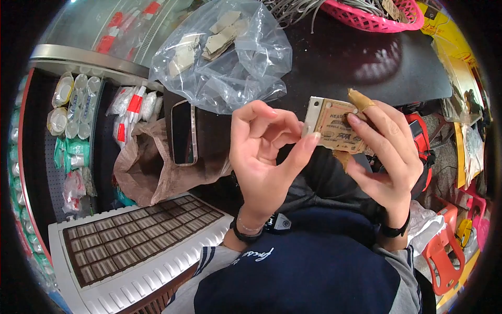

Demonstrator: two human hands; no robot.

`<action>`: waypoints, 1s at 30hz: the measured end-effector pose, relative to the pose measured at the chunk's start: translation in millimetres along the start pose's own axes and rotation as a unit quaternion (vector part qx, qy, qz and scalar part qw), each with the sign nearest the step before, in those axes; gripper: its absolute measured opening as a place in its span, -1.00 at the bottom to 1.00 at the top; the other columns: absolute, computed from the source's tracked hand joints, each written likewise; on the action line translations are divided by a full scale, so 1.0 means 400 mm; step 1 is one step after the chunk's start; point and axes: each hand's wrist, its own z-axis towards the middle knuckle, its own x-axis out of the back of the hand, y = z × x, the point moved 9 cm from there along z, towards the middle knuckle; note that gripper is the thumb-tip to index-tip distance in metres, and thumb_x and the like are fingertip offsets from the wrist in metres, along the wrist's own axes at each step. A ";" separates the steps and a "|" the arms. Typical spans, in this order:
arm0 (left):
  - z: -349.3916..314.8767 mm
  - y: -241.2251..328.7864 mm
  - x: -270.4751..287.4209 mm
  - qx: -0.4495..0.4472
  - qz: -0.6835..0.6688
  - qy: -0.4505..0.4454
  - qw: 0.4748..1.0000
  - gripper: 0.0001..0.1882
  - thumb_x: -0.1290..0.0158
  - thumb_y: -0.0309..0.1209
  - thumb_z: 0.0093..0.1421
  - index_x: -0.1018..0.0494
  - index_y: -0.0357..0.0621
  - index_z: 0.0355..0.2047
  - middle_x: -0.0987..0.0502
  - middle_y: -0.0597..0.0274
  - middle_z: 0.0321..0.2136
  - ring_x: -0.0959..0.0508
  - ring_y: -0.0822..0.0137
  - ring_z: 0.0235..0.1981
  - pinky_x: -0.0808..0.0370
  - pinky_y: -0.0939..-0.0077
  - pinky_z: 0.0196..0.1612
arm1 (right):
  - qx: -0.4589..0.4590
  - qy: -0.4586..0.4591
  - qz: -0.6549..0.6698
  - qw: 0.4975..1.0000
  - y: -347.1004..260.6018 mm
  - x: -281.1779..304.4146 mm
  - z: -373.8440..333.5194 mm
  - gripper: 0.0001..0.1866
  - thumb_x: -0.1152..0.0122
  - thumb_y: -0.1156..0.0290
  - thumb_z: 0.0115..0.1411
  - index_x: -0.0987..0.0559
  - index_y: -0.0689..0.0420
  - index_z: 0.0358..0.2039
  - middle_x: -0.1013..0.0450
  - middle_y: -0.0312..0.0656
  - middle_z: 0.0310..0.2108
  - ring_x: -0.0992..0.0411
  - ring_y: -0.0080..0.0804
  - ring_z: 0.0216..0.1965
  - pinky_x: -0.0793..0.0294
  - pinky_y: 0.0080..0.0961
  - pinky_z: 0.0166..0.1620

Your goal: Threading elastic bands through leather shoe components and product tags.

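Note:
My right hand [389, 136] grips a small brown printed card [340, 127] between its fingers and thumb. Tan tape wraps the tips of its thumb and a finger. Along the card's left side runs a pale, shiny strip [314, 112] with a small round hole near its top. My left hand [266, 152] pinches that strip at its lower end with thumb and forefinger, the other fingers curled. Both hands hold the card up in front of me, over my lap. What lies behind the card is hidden.
A clear plastic bag [251, 73] with several pale cards lies on the dark table [334, 68]. Behind it stands a pink basket [366, 20] of grey cords. At left are a phone [183, 133], a brown sack [137, 170] and a white slatted unit [157, 261]. An orange stool [443, 256] stands right.

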 end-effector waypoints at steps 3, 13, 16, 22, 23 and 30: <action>0.000 -0.012 0.007 0.018 0.022 0.006 1.000 -0.56 -0.08 -0.75 0.04 -0.16 -0.21 -0.14 -0.43 0.16 -0.32 -0.48 0.51 -0.28 -0.48 0.64 -0.18 | 0.008 -0.009 0.007 1.000 -0.004 -0.004 -0.002 -0.49 -0.31 0.49 -0.37 -0.58 0.31 -0.25 -0.46 0.00 -0.18 -0.44 -0.05 -0.17 -0.47 -0.31 -0.15; -0.004 -0.004 0.006 -0.001 0.044 -0.003 0.999 -0.57 -0.05 -0.76 0.05 -0.16 -0.23 -0.12 -0.43 0.12 -0.29 -0.49 0.47 -0.25 -0.48 0.60 -0.14 | 0.004 -0.006 -0.001 1.000 -0.004 -0.007 -0.004 -0.49 -0.28 0.55 -0.39 -0.58 0.30 -0.26 -0.46 -0.02 -0.18 -0.44 -0.06 -0.18 -0.47 -0.31 -0.16; -0.006 0.000 0.006 -0.003 0.059 0.004 0.998 -0.58 -0.05 -0.75 0.05 -0.16 -0.24 -0.12 -0.44 0.10 -0.27 -0.50 0.45 -0.23 -0.48 0.59 -0.13 | 0.005 -0.007 -0.001 1.000 -0.003 -0.008 -0.006 -0.49 -0.28 0.56 -0.39 -0.58 0.30 -0.26 -0.46 -0.03 -0.19 -0.44 -0.07 -0.18 -0.47 -0.31 -0.16; -0.007 -0.004 0.005 0.005 0.056 0.001 0.998 -0.65 -0.01 -0.73 0.11 -0.19 -0.26 -0.13 -0.46 0.06 -0.25 -0.53 0.41 -0.23 -0.50 0.59 -0.14 | 0.000 -0.003 -0.006 1.000 -0.001 -0.007 -0.010 -0.47 -0.30 0.55 -0.40 -0.58 0.29 -0.25 -0.46 -0.03 -0.19 -0.44 -0.07 -0.19 -0.47 -0.32 -0.17; -0.008 -0.008 0.009 0.018 0.056 0.011 0.998 -0.67 0.00 -0.72 0.13 -0.20 -0.27 -0.13 -0.47 0.06 -0.26 -0.53 0.41 -0.23 -0.51 0.59 -0.14 | -0.002 0.001 -0.009 1.000 -0.001 -0.006 -0.011 -0.47 -0.31 0.55 -0.40 -0.58 0.29 -0.24 -0.46 -0.03 -0.19 -0.44 -0.07 -0.19 -0.47 -0.32 -0.17; -0.007 -0.013 0.027 0.032 0.032 0.048 0.998 -0.68 -0.02 -0.68 0.14 -0.21 -0.29 -0.12 -0.47 0.05 -0.26 -0.55 0.37 -0.26 -0.54 0.55 -0.15 | -0.004 -0.002 -0.008 1.000 -0.003 -0.006 -0.011 -0.45 -0.32 0.54 -0.41 -0.57 0.29 -0.23 -0.45 -0.03 -0.17 -0.44 -0.07 -0.20 -0.46 -0.33 -0.19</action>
